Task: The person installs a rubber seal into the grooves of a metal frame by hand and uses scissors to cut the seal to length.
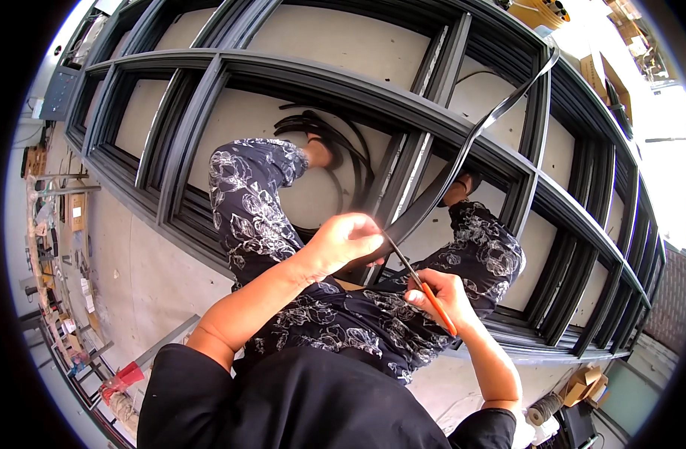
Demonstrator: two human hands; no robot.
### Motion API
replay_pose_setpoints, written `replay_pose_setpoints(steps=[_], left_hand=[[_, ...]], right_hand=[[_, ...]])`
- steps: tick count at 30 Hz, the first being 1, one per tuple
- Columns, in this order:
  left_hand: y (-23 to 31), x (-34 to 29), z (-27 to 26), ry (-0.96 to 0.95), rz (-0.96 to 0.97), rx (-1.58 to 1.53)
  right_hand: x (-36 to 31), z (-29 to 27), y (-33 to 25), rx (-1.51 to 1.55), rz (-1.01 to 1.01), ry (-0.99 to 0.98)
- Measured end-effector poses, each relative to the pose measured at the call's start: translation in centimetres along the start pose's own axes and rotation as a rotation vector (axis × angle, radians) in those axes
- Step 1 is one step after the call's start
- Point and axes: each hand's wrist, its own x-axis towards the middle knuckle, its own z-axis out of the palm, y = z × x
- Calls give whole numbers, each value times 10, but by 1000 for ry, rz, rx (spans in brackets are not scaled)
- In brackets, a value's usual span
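My left hand (341, 245) is closed in a pinch on a black rubber strip (463, 157), in front of my lap. The strip rises in a long curve to the far right and bends over a dark window frame (537, 176). Just to the right, my right hand (449, 298) is closed round a hand tool with an orange handle (437, 307) and a thin dark shaft. The tool's tip points up and left, close to the strip at my left fingertips. Whether it touches the strip, and its exact kind, I cannot tell.
Several dark grey frames lie side by side on the floor, with my feet inside their openings. Loose black strips (324, 131) lie by my left foot. Cardboard boxes (582, 385) stand at the lower right, a yellow bucket (536, 13) at the far right. Cluttered shelving (47, 269) lines the left.
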Motion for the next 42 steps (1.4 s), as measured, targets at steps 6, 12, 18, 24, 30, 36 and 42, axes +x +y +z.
replay_pose_setpoints(steps=[6, 12, 18, 24, 30, 36, 42], left_hand=[[-4, 2, 0, -2, 2, 34], [-12, 7, -5, -55, 42, 116], [3, 15, 2, -56, 65, -6], [21, 19, -13, 139, 371, -252], [34, 12, -35, 231, 524, -241], [31, 20, -29, 197, 543, -273], [32, 21, -32, 215, 562, -222]], right_hand=[[-5, -6, -4, -21, 61, -31], [0, 3, 5, 65, -25, 20], [-4, 4, 18, 233, 23, 285], [-7, -31, 41, 540, 61, 766], [-21, -86, 94, 729, 5, 1177], [-54, -98, 136, 802, 73, 1320], [-70, -78, 207, 718, 291, 1388]])
